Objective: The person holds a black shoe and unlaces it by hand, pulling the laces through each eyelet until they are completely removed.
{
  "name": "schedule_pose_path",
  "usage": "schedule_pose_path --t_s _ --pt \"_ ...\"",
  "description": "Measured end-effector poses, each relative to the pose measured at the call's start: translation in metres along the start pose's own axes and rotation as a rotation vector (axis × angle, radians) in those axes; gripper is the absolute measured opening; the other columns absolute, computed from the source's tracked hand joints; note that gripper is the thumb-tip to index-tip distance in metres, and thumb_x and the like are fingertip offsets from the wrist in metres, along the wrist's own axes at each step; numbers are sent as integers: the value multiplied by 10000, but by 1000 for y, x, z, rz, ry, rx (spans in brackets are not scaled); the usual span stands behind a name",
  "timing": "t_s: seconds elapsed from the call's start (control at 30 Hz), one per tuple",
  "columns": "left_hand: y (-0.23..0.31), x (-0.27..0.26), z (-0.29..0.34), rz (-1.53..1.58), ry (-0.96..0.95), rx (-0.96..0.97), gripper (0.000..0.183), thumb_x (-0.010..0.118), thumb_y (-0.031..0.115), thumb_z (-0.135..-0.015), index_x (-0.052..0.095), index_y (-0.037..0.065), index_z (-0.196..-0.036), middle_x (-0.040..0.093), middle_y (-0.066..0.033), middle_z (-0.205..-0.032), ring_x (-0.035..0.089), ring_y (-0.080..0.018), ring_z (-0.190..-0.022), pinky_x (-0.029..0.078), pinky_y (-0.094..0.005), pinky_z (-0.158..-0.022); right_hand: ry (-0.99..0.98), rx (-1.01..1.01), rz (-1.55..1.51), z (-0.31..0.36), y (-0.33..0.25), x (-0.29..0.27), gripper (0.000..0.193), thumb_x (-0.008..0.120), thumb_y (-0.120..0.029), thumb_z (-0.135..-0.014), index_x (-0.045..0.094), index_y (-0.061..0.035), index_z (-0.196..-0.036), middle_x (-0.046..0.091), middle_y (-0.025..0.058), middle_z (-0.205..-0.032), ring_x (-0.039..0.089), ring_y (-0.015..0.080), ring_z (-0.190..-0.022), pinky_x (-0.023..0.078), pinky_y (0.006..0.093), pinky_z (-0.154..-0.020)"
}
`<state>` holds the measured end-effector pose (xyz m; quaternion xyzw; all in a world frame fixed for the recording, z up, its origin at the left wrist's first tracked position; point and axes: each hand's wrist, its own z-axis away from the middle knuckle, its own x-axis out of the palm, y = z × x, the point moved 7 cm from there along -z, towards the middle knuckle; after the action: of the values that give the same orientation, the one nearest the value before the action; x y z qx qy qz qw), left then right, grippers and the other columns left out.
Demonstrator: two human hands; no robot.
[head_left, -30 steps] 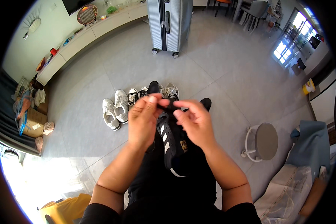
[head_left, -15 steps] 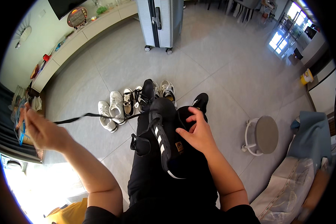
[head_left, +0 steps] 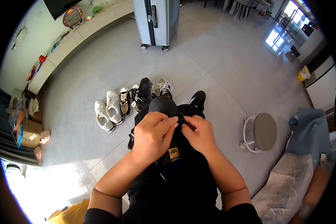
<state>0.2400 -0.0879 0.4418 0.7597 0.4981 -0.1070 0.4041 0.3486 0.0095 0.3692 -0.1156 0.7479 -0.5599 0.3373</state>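
A black sneaker point(head_left: 162, 105) lies on my lap with its rounded toe pointing away from me and a gold label point(head_left: 174, 153) on its tongue. My left hand point(head_left: 152, 137) is above the lacing area, thumb and forefinger pinched together. They hold the black shoelace, though most of it is hidden by the fingers. Opposite, my right hand point(head_left: 199, 133) has its thumb and forefinger closed at the sneaker's right eyelet edge. A loop of lace point(head_left: 131, 139) hangs beside my left knee. Both hands nearly meet over the sneaker, covering its middle.
On the tiled floor ahead stand white sneakers point(head_left: 114, 106), black-and-white sneakers point(head_left: 125, 100) and other pairs in a row. A silver suitcase point(head_left: 142, 22) is beyond them. To my right are a round grey stool point(head_left: 265, 131) and a draped sofa point(head_left: 283, 186). A cardboard box point(head_left: 30, 133) sits at left.
My left hand has come from far left, where it held the lace stretched out, to the sneaker. My right hand has closed its fingers at the eyelet edge.
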Motion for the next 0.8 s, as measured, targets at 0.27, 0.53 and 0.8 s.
schedule_pose_path --t_s 0.27,0.53,0.8 --pt "-6 20 11 -72 24 21 126 709 29 -682 662 52 -796 570 -51 -720 572 -236 -638 465 -332 -538 36 53 -167 14 17 -7 248 618 -44 -771 669 -30 -1013 507 39 -667 491 110 -588 400 246 -545" --pt "-19 34 11 -119 -19 18 125 720 31 -659 671 52 -771 581 -42 -709 565 -229 -638 457 -323 -540 29 10 -77 8 17 -3 250 610 -50 -771 668 -27 -1014 497 53 -656 480 131 -578 389 263 -536" --pt "-23 46 8 -99 -54 32 115 702 21 -650 659 50 -753 582 -49 -717 579 -242 -659 470 -334 -553 49 -13 -12 7 17 -5 258 607 -52 -761 666 -35 -1012 498 75 -657 491 161 -576 401 283 -541"
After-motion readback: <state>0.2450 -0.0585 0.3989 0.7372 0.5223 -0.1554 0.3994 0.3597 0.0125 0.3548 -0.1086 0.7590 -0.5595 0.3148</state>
